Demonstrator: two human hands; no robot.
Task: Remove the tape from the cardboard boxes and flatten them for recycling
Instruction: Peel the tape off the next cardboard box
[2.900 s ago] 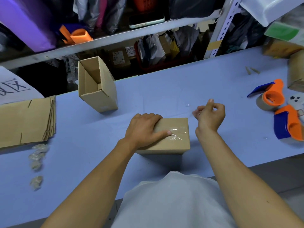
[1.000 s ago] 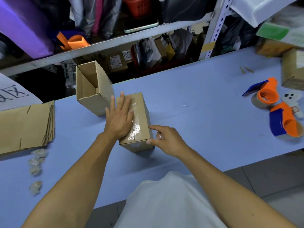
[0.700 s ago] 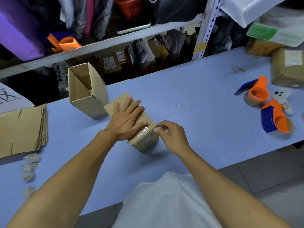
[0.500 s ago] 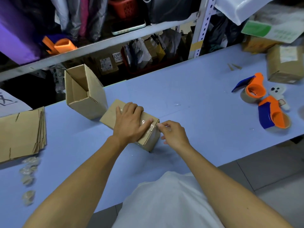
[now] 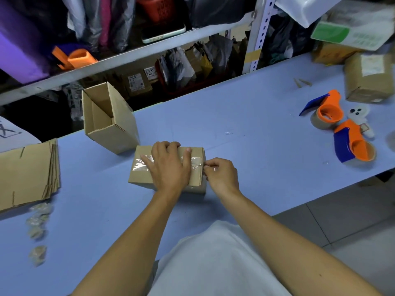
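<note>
A small closed cardboard box (image 5: 141, 174) lies on the blue table (image 5: 245, 133) in front of me. A strip of clear tape (image 5: 141, 162) runs along its top seam. My left hand (image 5: 171, 165) lies over the box top, fingers curled over its far edge, holding it down. My right hand (image 5: 221, 174) is at the box's right end, fingertips pinching the tape end at the seam. An open empty box (image 5: 111, 118) stands behind it to the left.
Flattened boxes (image 5: 27, 174) are stacked at the left edge, with several crumpled tape balls (image 5: 37, 227) in front of them. Two orange and blue tape dispensers (image 5: 342, 129) and a sealed box (image 5: 369, 77) sit at the right. Shelving stands behind the table.
The box has been turned from lengthwise to crosswise on the table. My left hand stayed on top; my right hand moved to the right end and took the tape end.
</note>
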